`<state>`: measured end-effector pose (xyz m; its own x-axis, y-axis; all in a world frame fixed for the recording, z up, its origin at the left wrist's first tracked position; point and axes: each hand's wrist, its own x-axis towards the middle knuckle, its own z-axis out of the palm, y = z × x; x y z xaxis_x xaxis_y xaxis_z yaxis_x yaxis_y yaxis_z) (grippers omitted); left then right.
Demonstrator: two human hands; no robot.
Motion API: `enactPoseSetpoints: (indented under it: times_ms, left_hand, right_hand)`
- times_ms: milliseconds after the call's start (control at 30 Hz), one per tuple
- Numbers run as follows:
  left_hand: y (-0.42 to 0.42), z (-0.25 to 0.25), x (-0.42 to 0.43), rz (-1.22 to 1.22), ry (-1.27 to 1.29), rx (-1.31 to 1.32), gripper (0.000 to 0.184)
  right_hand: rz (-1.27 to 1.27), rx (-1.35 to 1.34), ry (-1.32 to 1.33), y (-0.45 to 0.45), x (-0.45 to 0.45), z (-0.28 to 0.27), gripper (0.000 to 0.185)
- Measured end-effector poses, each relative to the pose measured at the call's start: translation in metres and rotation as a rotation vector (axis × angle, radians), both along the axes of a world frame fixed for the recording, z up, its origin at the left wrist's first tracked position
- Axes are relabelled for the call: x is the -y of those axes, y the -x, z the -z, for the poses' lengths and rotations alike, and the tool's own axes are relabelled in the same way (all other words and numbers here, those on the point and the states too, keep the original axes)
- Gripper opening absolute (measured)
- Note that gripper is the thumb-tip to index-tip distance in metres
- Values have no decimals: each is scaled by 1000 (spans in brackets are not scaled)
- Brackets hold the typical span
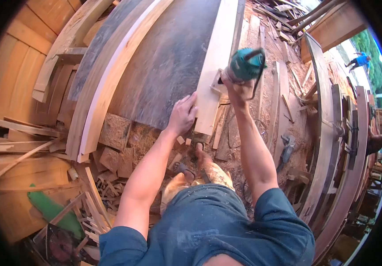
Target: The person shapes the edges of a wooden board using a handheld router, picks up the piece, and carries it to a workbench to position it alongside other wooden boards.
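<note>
Wood scraps (280,24) lay heaped.
A green object (59,213) rested at lower left; a person in blue (360,60) appeared far off, near foliage (379,82).

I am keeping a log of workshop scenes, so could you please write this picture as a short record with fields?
Left hand: touching the left edge of a pale board
Right hand: gripping a teal power tool
Tool position: at the board's right edge
Left of board: dark panel
Debris: wood shavings, offcuts
Background: person in blue, upper right
</note>
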<state>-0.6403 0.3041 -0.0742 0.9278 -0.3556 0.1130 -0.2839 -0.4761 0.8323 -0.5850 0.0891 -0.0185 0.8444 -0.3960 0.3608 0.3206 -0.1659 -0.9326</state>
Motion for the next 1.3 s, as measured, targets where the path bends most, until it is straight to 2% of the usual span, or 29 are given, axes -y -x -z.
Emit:
enactPoseSetpoints:
  times_ms: [67, 100, 200, 300, 367, 567, 667, 700, 767, 833, 900, 1033, 1133, 1167, 1300]
  left_hand:
    - [2, 3, -1, -15, -94, 55, 53]
    - [5, 4, -1, -16, -92, 39, 53]
    - [3, 6, 0, -16, -77, 11, 54]
    - [3, 9, 0, -22, -55, 2, 54]
    - [4, 9, 0, -27, -46, 2, 55]
    - [5, 9, 2, -44, -40, 3, 54]
    - [5, 11, 3, -43, -29, -17, 52]
    - [6, 13, 4, -49, -25, -18, 52]
    - [4, 15, 4, -57, -21, -10, 52]
    - [3, 17, 4, -57, -6, -18, 51]
    - [4, 15, 4, -55, -13, -30, 51]
    - [3, 8, 4, -36, -65, -37, 50]
    - [2, 9, 2, -4, -71, -94, 52]
    - [2, 11, 2, -8, -73, -87, 51]
    - [5, 11, 3, -20, -64, -108, 51]
  right_hand:
    - [-184, 94, -259, 27, -14, 2, 34]
    - [9, -14, 149, 54, -22, -15, 32]
    - [-14, -35, 181, 106, -36, -6, 31]
    - [23, -144, 294, 139, -52, -22, 33]
    - [-11, -189, 173, 149, -60, -30, 33]
    - [-18, -210, 141, 170, -66, -26, 33]
    - [38, -202, 377, 185, -71, -24, 31]
    - [33, -236, 330, 185, -67, -17, 29]
    - [6, -196, 485, 182, -59, -9, 29]
    - [-10, -172, 520, 171, -55, -15, 29]
    - [-15, -170, 433, 155, -54, -23, 29]
    - [111, -56, 513, 112, -41, -19, 29]
    - [79, -32, 438, 75, -28, -19, 27]
    - [80, -109, 365, 64, -25, -22, 25]
    - [-2, -50, 86, 9, -8, -24, 25]
